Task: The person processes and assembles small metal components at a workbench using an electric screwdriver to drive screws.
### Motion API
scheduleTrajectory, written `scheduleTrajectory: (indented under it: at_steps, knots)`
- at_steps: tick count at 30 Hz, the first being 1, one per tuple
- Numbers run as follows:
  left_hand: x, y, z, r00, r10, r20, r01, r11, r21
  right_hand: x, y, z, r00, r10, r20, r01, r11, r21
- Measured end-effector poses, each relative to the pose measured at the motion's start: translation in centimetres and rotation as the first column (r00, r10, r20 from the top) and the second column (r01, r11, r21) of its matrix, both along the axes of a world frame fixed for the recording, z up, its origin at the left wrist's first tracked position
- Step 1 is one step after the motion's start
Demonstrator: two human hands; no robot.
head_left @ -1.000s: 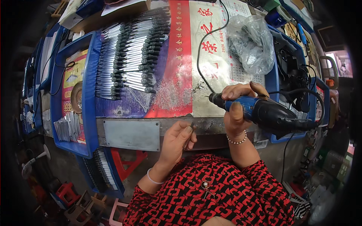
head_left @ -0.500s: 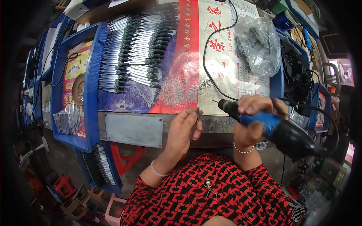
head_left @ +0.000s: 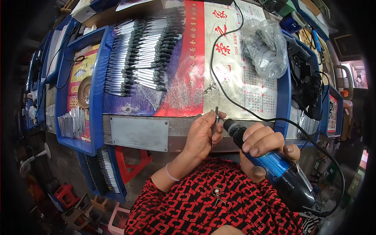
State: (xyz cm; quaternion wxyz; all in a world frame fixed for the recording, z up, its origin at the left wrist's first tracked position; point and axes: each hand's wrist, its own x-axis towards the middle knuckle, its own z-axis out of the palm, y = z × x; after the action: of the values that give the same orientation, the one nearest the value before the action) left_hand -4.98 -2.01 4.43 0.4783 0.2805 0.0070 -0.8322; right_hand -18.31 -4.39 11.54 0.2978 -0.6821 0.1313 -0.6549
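Observation:
My left hand [head_left: 199, 137] pinches a slim dark metal piece [head_left: 216, 116] upright between thumb and fingers, just past the table's front edge. Wrapped round a blue and black electric screwdriver [head_left: 274, 166], my right hand [head_left: 263, 143] tilts the tool so its black nose points up and left. That nose is very close to the metal piece; whether they touch I cannot tell. From the screwdriver's rear end a black cord [head_left: 256, 116] loops up and across the table. Several silver rods with dark ends [head_left: 147, 56] lie in two rows beyond my left hand.
On the left stands a blue tray [head_left: 99, 98] with flat silver strips [head_left: 73, 124] and a round dish [head_left: 84, 92]. A clear plastic bag [head_left: 270, 51] lies at the back right, beside a blue bin holding black parts [head_left: 307, 86]. A grey plate [head_left: 140, 134] sits on the front edge.
The screwdriver has swung down and left, its nose now beside the left hand's piece. My left hand has shifted a little right with the piece. The cord now runs across the table's right side.

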Motion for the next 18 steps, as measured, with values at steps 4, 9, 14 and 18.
scheduleTrajectory:
  at_steps: [4,9,14,18]
  knots:
    - [-0.1,0.2,-0.1,1.000,-0.007,0.006,0.007,1.000,-0.009,-0.8,0.6,0.4,0.989,0.144,0.035,-0.146,0.987,0.067]
    - [0.5,0.9,-1.3,0.997,0.045,0.059,-0.042,0.998,-0.051,-0.6,0.5,0.3,0.993,0.022,0.112,-0.021,1.000,-0.004]
    - [2.8,1.7,-1.5,0.977,0.188,0.100,-0.175,0.976,-0.127,-0.7,-1.8,-1.5,0.996,-0.002,0.094,-0.004,0.998,0.063]
    - [3.9,2.1,-1.0,0.975,0.206,0.080,-0.191,0.968,-0.164,1.4,-2.8,-3.3,0.982,-0.121,0.148,0.092,0.977,0.190]
